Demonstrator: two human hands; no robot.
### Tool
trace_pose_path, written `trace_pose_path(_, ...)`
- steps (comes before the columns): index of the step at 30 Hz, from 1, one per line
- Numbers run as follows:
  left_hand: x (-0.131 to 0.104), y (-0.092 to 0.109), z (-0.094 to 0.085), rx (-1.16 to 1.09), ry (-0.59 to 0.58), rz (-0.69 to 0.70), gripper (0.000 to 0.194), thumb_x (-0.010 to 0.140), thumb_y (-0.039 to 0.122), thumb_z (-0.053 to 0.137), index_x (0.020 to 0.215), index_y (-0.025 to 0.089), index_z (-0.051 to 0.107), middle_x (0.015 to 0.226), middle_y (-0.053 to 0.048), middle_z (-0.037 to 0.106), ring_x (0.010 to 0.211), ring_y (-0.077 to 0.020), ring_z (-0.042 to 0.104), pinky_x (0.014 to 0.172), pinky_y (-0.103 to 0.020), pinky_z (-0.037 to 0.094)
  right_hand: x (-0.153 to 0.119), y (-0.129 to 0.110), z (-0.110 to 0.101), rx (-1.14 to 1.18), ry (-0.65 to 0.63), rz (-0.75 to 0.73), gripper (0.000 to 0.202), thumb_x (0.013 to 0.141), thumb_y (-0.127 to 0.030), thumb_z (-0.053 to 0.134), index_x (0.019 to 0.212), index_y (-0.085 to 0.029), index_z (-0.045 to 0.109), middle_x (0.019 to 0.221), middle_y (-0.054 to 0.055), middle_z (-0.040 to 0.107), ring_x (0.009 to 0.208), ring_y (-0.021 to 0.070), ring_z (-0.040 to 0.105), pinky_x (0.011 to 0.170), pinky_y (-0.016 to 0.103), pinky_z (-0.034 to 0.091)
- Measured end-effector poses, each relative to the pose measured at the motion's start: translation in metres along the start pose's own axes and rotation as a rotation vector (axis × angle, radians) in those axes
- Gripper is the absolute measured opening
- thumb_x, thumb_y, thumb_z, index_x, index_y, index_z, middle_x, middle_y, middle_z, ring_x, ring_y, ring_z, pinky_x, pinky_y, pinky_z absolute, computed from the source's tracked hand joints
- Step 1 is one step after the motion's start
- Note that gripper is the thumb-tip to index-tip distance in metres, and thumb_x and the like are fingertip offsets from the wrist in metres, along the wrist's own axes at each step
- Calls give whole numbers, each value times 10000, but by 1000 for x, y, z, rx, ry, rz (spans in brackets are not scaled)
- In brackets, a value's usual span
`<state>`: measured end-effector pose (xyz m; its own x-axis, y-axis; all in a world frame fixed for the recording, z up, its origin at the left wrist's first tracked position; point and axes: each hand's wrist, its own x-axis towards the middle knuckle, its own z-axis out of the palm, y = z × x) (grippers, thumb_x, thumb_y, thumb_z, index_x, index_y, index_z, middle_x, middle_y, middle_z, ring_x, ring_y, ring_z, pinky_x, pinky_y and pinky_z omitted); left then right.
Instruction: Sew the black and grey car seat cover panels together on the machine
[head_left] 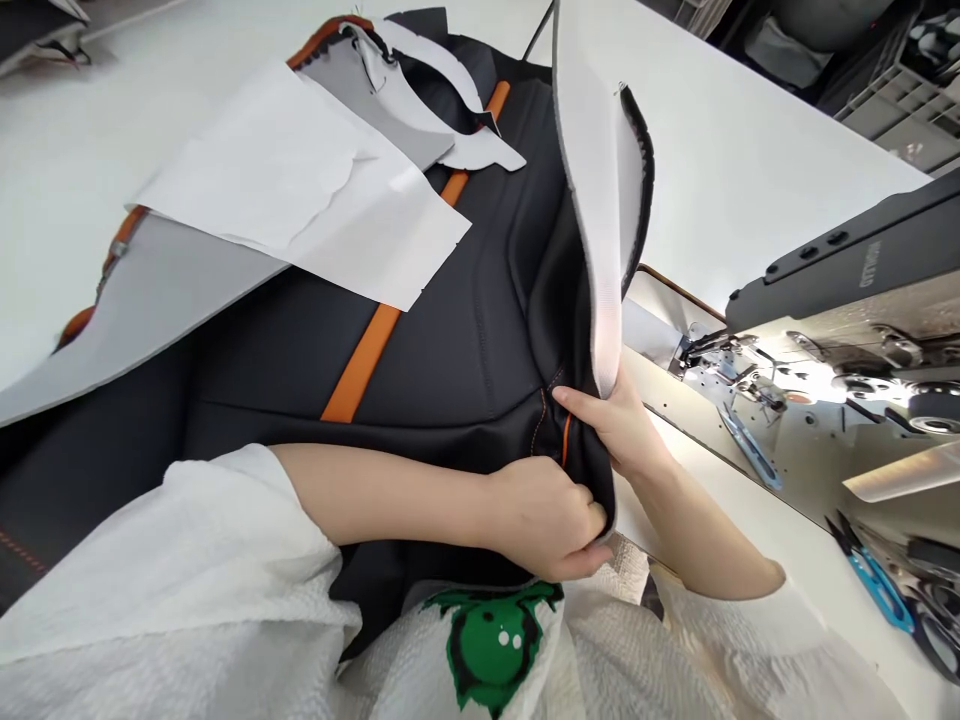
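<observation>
A black seat cover [442,330] with an orange stripe [365,360] lies over the table and hangs toward my lap. My left hand [551,515] is closed on its lower right edge, fingers curled around the black material. Just above, my right hand [622,420] pinches the same cover, thumb on top beside orange stitching and a short orange strip [566,440]. Its other fingers are hidden behind the cover. A pale-backed side panel [592,200] of the cover stands up above my right hand. White backing sheets [315,180] lie across the cover's upper left.
To the right stands a sewing machine [847,260] with its needle area lit. Blue thread snips [750,445] lie on its bed. Blue-handled scissors [874,575] rest near the right edge. A grey plastic crate [907,120] stands beyond the white table [735,120].
</observation>
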<state>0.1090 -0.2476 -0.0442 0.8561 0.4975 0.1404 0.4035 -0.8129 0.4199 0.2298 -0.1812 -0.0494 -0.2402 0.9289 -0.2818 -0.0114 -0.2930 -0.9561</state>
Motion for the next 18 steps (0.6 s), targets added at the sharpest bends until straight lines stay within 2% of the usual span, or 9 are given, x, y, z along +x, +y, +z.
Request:
trace_pose_path(4, -3, -3, 0, -34, 49, 81, 318, 826, 429, 532, 676, 157, 599, 564, -13, 582, 445, -167, 535, 358, -285, 362, -8, 4, 1, 222, 46, 123, 573, 678, -312, 744, 1190, -239, 499, 1099, 42, 641, 980, 254, 624, 895, 455, 501)
trace_pose_path(7, -5, -6, 2, -59, 81, 95, 308, 825, 423, 533, 665, 167, 594, 572, -10, 583, 442, -159, 520, 358, -294, 348, -6, 3, -5, 118, 29, 88, 577, 701, -344, 705, 1222, -227, 487, 1118, 54, 635, 1018, 266, 608, 901, 457, 489)
trace_pose_path(9, -5, -7, 3, -76, 100, 88, 304, 827, 411, 525, 649, 172, 587, 578, -7, 584, 439, -151, 508, 360, -296, 340, -2, -4, -12, -176, 54, -7, 629, 681, -371, 713, 1245, -228, 475, 1177, 63, 607, 1109, 282, 556, 938, 454, 454)
trace_pose_path(11, -3, -9, 5, -92, 109, 83, 300, 829, 400, 518, 638, 177, 581, 587, -6, 587, 445, -146, 507, 367, -292, 340, 0, -14, -18, -576, 97, -37, 676, 668, -435, 710, 1262, -227, 466, 1178, 81, 600, 1132, 313, 532, 924, 467, 438)
trace_pose_path(13, -1, -9, 5, -103, 102, 77, 296, 831, 394, 508, 639, 182, 583, 600, -4, 595, 460, -148, 520, 373, -292, 342, -2, -27, -20, -966, 118, 64, 631, 702, -552, 642, 1214, -209, 508, 1022, 105, 646, 1012, 349, 584, 818, 478, 457)
trace_pose_path(15, 2, -8, 5, -105, 79, 55, 292, 839, 391, 494, 655, 186, 593, 621, 0, 609, 481, -152, 542, 376, -293, 343, -7, -39, -15, -1285, 124, 192, 560, 754, -649, 515, 1056, -182, 589, 793, 114, 647, 831, 357, 623, 695, 454, 454)
trace_pose_path(18, 7, -5, 3, -103, 24, 19, 300, 862, 388, 468, 691, 187, 610, 660, 0, 634, 508, -154, 570, 376, -287, 341, -11, -50, -3, -1525, 85, 219, 524, 789, -671, 423, 804, -179, 603, 672, 122, 613, 724, 339, 625, 625, 408, 425)
